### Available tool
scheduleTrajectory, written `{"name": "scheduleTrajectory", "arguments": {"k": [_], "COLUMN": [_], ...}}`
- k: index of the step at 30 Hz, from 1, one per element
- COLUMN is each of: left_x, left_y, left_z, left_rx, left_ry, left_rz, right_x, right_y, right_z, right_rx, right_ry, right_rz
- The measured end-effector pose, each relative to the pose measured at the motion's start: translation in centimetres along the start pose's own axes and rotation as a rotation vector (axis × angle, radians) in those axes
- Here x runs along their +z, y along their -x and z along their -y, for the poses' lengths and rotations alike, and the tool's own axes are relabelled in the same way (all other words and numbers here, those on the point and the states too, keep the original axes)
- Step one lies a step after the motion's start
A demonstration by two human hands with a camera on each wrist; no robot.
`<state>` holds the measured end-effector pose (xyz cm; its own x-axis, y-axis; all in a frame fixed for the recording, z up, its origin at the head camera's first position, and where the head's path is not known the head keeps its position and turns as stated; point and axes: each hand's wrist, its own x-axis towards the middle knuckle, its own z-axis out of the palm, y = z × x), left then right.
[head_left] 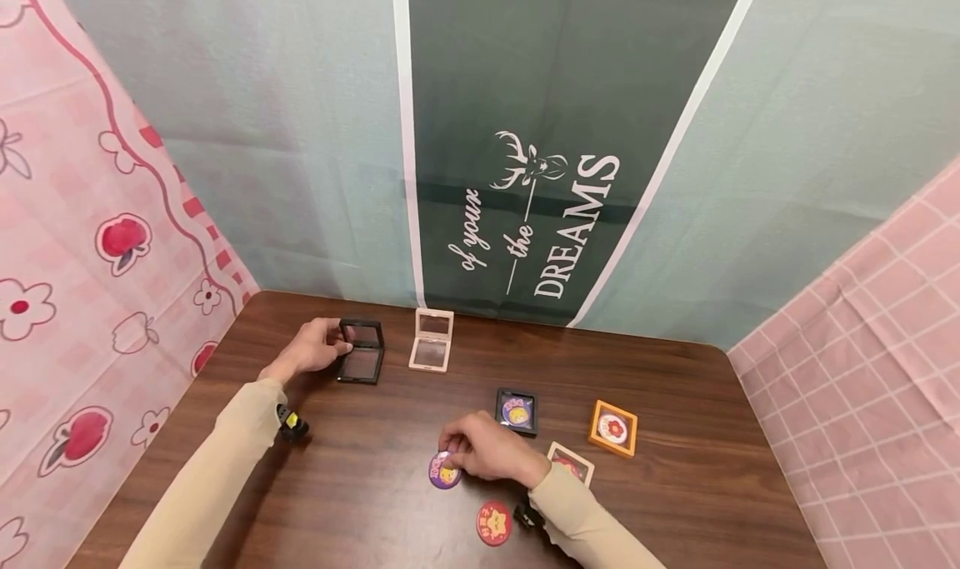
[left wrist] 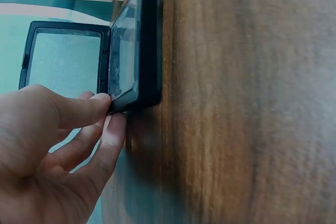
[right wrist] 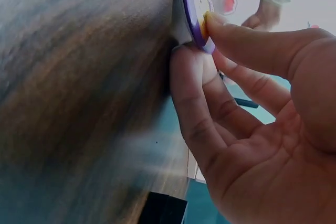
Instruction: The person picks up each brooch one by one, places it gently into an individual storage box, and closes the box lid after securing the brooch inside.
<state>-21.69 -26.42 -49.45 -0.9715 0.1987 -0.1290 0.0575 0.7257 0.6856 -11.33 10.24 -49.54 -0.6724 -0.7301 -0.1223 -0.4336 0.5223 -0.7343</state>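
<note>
At the table's far left, my left hand [head_left: 313, 348] [left wrist: 68, 145] pinches an edge of a black square display frame [head_left: 363, 362] [left wrist: 149, 51]. Its two clear-film halves stand unfolded, one lying on the table and the other raised. In the right wrist view, the thumb and fingers of my right hand [head_left: 491, 448] [right wrist: 257, 114] pinch the rim of a purple round badge [head_left: 442, 475] [right wrist: 196, 14] with a yellow figure. The badge is tilted, close above the wood; whether it touches is unclear. A red round badge [head_left: 494, 524] with a yellow star lies nearby.
A pale unfolded frame [head_left: 432, 336] stands right of the black one. Beyond my right hand lie a black frame [head_left: 498, 406] holding a purple badge and an orange frame [head_left: 634, 436] with a flower badge. My forearm partly hides a cream frame [head_left: 573, 455].
</note>
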Motion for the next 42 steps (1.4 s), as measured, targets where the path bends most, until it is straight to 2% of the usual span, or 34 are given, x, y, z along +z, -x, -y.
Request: {"name": "scheduleTrajectory", "arguments": {"k": [11,19,28,36,40,42], "left_x": [0.7,2.0,3.9,5.4,5.9,6.0], "left_y": [2.1,3.7,5.6,6.3,6.4,6.5], "left_z": [-0.7,-1.8,-2.4,-3.5,-3.8,-3.8], "left_rx": [0.044,0.041,0.069,0.066,0.056,0.07], "left_ry": [0.002,0.056,0.053,0.056,0.052,0.039], "left_rz": [-0.04,-0.047,-0.042,0.002,-0.003,-0.005], "right_x": [-0.4,-0.5,-0.5,-0.4,-0.5,-0.5], "right_y": [0.7,1.3,1.7,1.8,1.8,1.8], "right_z": [-0.7,-0.9,-1.2,-1.3,-1.3,-1.3], "right_rx": [0.016,0.059,0.066,0.084,0.072,0.069], "right_ry": [-0.08,-0.207,-0.252,-0.307,-0.311,-0.309], "right_rz": [0.008,-0.002,-0.008,-0.028,-0.038,-0.044]}}
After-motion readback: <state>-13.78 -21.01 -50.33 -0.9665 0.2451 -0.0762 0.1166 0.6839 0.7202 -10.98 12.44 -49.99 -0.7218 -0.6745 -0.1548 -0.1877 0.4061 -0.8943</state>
